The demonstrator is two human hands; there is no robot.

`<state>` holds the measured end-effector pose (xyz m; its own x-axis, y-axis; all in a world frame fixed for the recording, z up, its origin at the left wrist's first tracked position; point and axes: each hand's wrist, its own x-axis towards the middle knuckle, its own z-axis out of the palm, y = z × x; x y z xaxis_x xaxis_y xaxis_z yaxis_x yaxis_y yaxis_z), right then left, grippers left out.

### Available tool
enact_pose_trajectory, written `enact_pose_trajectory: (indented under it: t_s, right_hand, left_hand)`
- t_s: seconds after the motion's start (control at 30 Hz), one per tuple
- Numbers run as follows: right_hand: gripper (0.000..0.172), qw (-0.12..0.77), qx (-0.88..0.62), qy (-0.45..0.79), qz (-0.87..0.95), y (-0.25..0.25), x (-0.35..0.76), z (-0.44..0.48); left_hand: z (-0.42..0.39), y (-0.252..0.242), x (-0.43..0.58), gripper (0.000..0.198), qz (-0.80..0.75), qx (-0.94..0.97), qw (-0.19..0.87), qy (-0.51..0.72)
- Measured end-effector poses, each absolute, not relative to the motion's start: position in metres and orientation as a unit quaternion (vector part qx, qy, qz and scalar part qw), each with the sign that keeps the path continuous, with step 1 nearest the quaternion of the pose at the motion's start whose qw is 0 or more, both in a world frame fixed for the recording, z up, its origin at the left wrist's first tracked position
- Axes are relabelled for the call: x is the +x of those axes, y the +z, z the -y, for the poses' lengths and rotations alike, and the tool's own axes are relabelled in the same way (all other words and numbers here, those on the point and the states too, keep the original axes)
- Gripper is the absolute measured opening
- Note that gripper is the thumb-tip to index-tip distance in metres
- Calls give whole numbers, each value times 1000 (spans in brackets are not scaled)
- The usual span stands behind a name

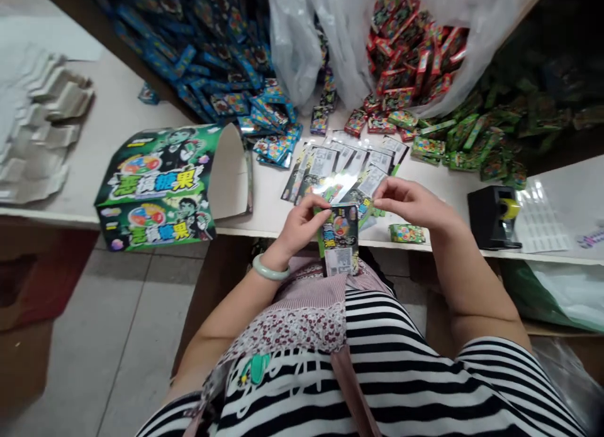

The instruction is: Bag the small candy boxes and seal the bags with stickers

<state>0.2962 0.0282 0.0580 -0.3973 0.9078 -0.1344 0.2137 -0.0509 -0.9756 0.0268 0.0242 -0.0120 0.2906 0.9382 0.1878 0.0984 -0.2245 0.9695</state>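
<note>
My left hand [302, 224] pinches the top edge of a flat, dark printed candy packet [343, 231], which hangs at the table's front edge above my lap. A grey printed panel shows at the packet's lower end. To the right, my right hand [411, 201] has its thumb and index finger pressed together near similar packets; anything between those fingertips is too small to make out. Beyond both hands, several of these flat packets [321, 162] lie fanned out and overlapping on the white table. One small green candy box [406, 233] lies below my right hand, apart from it.
An open-ended green display carton [155, 192] lies left. Blue candy boxes [236, 104], red ones [401, 97] in a clear plastic bag and green ones [472, 141] are heaped behind. A black tape dispenser [493, 218] stands right; folded cardboard pieces [42, 129] lie far left.
</note>
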Motion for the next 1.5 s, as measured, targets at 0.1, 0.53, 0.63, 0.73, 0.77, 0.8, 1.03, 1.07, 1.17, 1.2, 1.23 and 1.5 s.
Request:
enact_pose_trajectory:
  t_s: [0.1, 0.53, 0.63, 0.73, 0.77, 0.8, 1.03, 1.07, 1.17, 1.2, 1.23, 1.5]
  right_hand:
    - [30, 261, -397, 579, 662, 67, 255, -43]
    - [22, 203, -447, 529, 693, 51, 229, -67]
    - [20, 200, -463, 496, 707, 53, 227, -65]
    - [17, 208, -481, 461, 716, 51, 226, -64]
    - [16, 208, -488, 464, 710, 48, 225, -65]
    - [17, 206, -492, 481, 696, 45, 225, -66]
    - [22, 125, -448, 749, 472, 23, 226, -72]
    - [22, 125, -442, 758, 463, 24, 227, -72]
    - [25, 146, -438, 740, 489, 27, 233, -75]
    - [28, 164, -444, 720, 508, 27, 234, -78]
    - [30, 185, -451, 694, 530, 25, 233, -82]
    - [27, 207, -311, 343, 862, -11, 136, -102]
  left_hand:
    - [-22, -9, 28, 26, -389, 653, 481, 436]
    - [-24, -7, 32, 35, -394, 631, 496, 448]
    - [-24, -11, 37, 33, -417, 628, 468, 460]
    - [-23, -15, 41, 27, -432, 636, 440, 465]
    - [-23, -15, 41, 26, -433, 639, 431, 468]
    - [-23, -16, 41, 26, -431, 640, 424, 474]
    - [-1, -28, 31, 50, -366, 580, 570, 451]
    - [5, -31, 27, 51, -348, 575, 604, 428]
    - [21, -34, 8, 44, -337, 564, 643, 394]
    - [24, -31, -2, 43, -354, 558, 631, 407]
    - [26, -27, -12, 43, -377, 552, 607, 429]
    - [12, 29, -106, 34, -494, 637, 309, 504]
